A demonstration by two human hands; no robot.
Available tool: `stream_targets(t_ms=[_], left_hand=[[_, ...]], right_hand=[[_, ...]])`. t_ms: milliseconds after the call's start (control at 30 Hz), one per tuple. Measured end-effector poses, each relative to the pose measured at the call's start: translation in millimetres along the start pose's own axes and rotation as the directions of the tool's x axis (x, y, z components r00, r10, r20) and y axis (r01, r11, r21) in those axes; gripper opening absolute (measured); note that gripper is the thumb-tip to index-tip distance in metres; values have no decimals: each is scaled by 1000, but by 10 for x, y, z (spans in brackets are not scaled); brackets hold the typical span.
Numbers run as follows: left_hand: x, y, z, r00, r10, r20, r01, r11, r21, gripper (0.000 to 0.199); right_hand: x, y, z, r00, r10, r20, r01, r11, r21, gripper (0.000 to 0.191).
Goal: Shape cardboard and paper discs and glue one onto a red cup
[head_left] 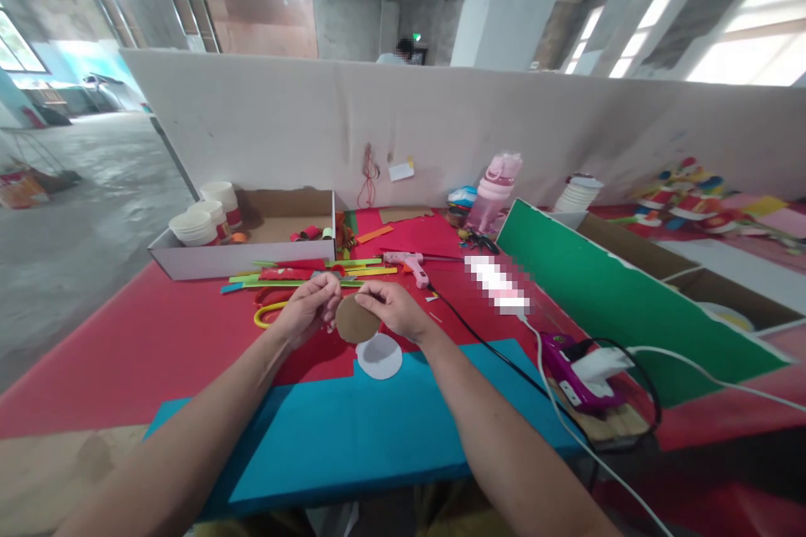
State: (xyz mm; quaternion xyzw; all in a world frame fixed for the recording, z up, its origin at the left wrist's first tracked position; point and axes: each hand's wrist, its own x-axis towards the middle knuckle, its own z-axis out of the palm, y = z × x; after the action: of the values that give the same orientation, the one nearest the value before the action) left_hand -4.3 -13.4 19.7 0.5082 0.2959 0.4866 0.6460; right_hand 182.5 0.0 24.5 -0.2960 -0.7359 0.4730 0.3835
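My right hand [396, 309] pinches the upper right edge of a round brown cardboard disc [356, 324], holding it above the table. Just left of the disc, my left hand [313, 304] has its fingers pressed together; whether anything small is between them is hidden. A white round disc [381, 359] lies below the cardboard, partly on the blue sheet [353, 428] and partly on the red cover. Behind my hands rests a pink glue gun [408, 263]. Yellow-handled scissors [259, 317] lie beside my left wrist.
Coloured paper strips [243, 278] lie before a white box [189, 265] with paper cups [217, 195]. At the back stands a pink bottle [488, 195]. To the right are a green-sided box [604, 294], a purple power strip [576, 382] and trailing cables. A white partition [283, 126] rises behind.
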Motion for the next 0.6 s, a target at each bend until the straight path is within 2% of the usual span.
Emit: stream_targets(t_ms=[100,200,267,367,433,533,600], left_hand=[[7,10,-17,1000,4,-7,-3,989,147,27],[3,-6,-15,999,-47,15,40,951,308,30],[9,-24,-11,1000,-22,-19,27,942,336,31],[26,-40,-13,992,81,-94,-47,948,316,30],[35,-41,-18,993,73,-90,-41,949,313,31],[43,-37,-23,999,13,-48,5,937,350,30],[49,-37,-27,998,36,-42,-14,908,419,28]], right_hand=[[14,29,1,999,-16,-30,13,997,-75,29],[20,63,16,998,2,-59,-8,995,-99,30],[25,92,27,995,25,-100,-29,999,-38,29],[37,131,32,987,54,-153,-40,995,94,35],[45,146,27,983,70,-168,-49,991,125,40],[48,152,13,982,85,-167,-68,992,106,37],[41,150,11,985,78,-151,-67,995,77,36]])
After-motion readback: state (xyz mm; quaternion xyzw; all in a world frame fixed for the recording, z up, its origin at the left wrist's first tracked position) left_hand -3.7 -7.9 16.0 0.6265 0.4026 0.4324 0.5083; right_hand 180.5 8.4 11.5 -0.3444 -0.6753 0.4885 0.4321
